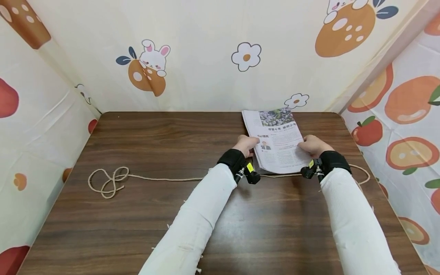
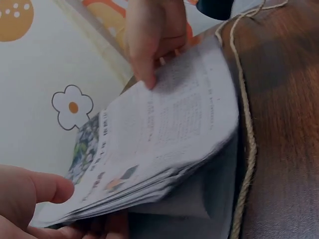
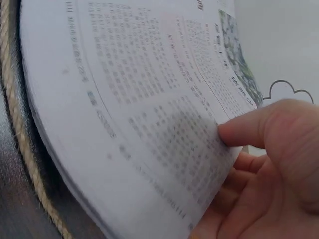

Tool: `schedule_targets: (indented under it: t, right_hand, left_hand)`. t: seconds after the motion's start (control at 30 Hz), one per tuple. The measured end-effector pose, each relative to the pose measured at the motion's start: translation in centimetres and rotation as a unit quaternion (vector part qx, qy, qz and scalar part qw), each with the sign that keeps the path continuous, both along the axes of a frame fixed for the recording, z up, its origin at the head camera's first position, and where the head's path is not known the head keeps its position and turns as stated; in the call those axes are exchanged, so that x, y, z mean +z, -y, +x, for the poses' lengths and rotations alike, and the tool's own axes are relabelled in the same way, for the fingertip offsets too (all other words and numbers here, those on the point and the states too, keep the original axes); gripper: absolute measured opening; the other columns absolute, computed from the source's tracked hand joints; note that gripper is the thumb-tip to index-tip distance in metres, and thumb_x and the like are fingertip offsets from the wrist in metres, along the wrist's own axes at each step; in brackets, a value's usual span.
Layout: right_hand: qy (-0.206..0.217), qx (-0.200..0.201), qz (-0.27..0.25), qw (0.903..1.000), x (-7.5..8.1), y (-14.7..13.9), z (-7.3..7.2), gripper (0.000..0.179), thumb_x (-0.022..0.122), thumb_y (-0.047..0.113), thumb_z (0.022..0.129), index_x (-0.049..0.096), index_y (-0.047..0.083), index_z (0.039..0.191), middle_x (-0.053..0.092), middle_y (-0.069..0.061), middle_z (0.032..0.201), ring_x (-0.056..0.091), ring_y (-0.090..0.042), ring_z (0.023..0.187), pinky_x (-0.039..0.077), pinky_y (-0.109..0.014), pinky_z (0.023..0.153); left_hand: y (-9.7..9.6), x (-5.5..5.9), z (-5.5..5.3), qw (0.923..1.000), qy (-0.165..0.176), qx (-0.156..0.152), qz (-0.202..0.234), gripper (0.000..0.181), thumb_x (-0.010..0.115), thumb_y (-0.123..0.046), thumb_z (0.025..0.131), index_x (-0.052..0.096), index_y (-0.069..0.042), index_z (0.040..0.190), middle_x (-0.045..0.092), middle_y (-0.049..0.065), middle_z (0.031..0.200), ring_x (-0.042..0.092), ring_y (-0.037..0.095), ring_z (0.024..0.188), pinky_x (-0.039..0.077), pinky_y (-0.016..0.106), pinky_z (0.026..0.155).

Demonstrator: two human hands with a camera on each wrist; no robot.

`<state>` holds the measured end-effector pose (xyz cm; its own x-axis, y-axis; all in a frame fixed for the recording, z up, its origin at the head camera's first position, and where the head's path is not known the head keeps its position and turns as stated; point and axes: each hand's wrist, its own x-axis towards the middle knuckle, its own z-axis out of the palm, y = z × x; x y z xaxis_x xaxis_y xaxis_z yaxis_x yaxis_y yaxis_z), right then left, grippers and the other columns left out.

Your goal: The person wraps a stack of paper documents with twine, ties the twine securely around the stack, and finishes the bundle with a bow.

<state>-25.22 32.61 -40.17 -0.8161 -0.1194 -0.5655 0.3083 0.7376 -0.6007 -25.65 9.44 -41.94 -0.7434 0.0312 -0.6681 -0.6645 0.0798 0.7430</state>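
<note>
Both hands hold a stack of newspapers by its two side edges, at the back right of the table. The left hand grips the left edge, thumb on top and fingers underneath, as the left wrist view also shows. On the opposite edge, the right hand pinches the stack with its thumb on the printed page and fingers below. Layered sheets show at the near edge, which is raised over a grey surface below. A beige rope runs across the table just in front of the stack.
The rope's left end lies in loose loops on the brown wooden table. Its right part bends round beside the right wrist. Printed cloth with rabbits and flowers hangs behind the table, with fruit-patterned cloth at the right.
</note>
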Motion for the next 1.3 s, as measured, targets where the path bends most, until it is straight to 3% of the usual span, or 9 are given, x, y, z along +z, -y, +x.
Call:
schedule_targets:
  t: [0.2, 0.3, 0.5, 0.63, 0.8, 1.13, 1.3]
  right_hand:
    - [-0.004, -0.007, -0.090, 0.9959, 0.0, 0.7, 0.1, 0.032, 0.034, 0.003, 0.091, 0.038, -0.018, 0.115, 0.054, -0.021, 0.099, 0.055, -0.015, 0.071, 0.046, -0.032, 0.062]
    - [-0.014, -0.021, -0.097, 0.9950, 0.0, 0.8, 0.1, 0.033, 0.034, 0.004, 0.092, 0.036, -0.017, 0.116, 0.055, -0.020, 0.098, 0.058, -0.016, 0.072, 0.049, -0.034, 0.062]
    - [-0.044, -0.025, -0.092, 0.9945, 0.6, 1.3, 0.3, 0.036, 0.033, 0.009, 0.095, 0.033, -0.016, 0.120, 0.055, -0.021, 0.100, 0.061, -0.015, 0.073, 0.052, -0.032, 0.063]
    - [-0.051, -0.034, -0.108, 0.9923, 0.8, 1.8, 0.4, 0.039, 0.031, 0.012, 0.096, 0.028, -0.015, 0.125, 0.052, -0.021, 0.103, 0.060, -0.013, 0.072, 0.051, -0.030, 0.063]
    - [-0.043, -0.069, -0.147, 0.9857, -0.1, 2.3, 0.8, 0.046, 0.029, 0.017, 0.098, 0.017, -0.011, 0.132, 0.044, -0.023, 0.114, 0.058, -0.008, 0.076, 0.050, -0.027, 0.066]
    - [-0.031, -0.105, -0.163, 0.9805, -1.1, 2.6, 1.7, 0.048, 0.030, 0.019, 0.098, 0.013, -0.009, 0.133, 0.040, -0.020, 0.115, 0.054, -0.005, 0.076, 0.048, -0.025, 0.067]
    - [-0.028, -0.108, -0.164, 0.9802, -1.6, 2.9, 1.8, 0.047, 0.030, 0.018, 0.099, 0.013, -0.009, 0.133, 0.040, -0.021, 0.115, 0.053, -0.007, 0.077, 0.048, -0.025, 0.066]
  left_hand:
    - [0.1, -0.7, 0.1, 0.9975, -0.014, -0.045, -0.054, 0.043, 0.062, -0.009, 0.086, 0.045, 0.001, 0.124, 0.048, 0.013, 0.123, 0.051, 0.024, 0.107, 0.044, 0.035, 0.088]
    - [0.5, -0.8, 0.1, 0.9967, -0.019, -0.049, -0.062, 0.040, 0.060, -0.007, 0.086, 0.047, 0.002, 0.123, 0.050, 0.014, 0.122, 0.052, 0.024, 0.104, 0.044, 0.034, 0.086]
    - [1.7, -0.9, -0.2, 0.9964, -0.036, -0.048, -0.060, 0.028, 0.060, -0.004, 0.084, 0.054, 0.003, 0.111, 0.056, 0.014, 0.108, 0.055, 0.021, 0.083, 0.044, 0.029, 0.067]
    - [2.6, -1.0, -0.2, 0.9950, -0.042, -0.058, -0.069, 0.027, 0.060, -0.005, 0.085, 0.055, 0.003, 0.110, 0.058, 0.014, 0.108, 0.056, 0.021, 0.084, 0.045, 0.029, 0.067]
    - [3.6, -0.7, 0.1, 0.9872, -0.063, -0.080, -0.123, 0.030, 0.062, -0.010, 0.084, 0.056, 0.002, 0.111, 0.059, 0.014, 0.108, 0.056, 0.023, 0.088, 0.045, 0.030, 0.068]
    - [3.5, 1.2, 1.1, 0.9688, -0.112, -0.063, -0.212, 0.023, 0.061, -0.010, 0.084, 0.060, 0.001, 0.104, 0.059, 0.015, 0.101, 0.052, 0.028, 0.095, 0.045, 0.031, 0.070]
    - [3.3, 1.5, 1.4, 0.9665, -0.108, -0.050, -0.227, 0.025, 0.063, -0.011, 0.083, 0.060, 0.001, 0.105, 0.059, 0.015, 0.100, 0.054, 0.028, 0.095, 0.048, 0.032, 0.074]
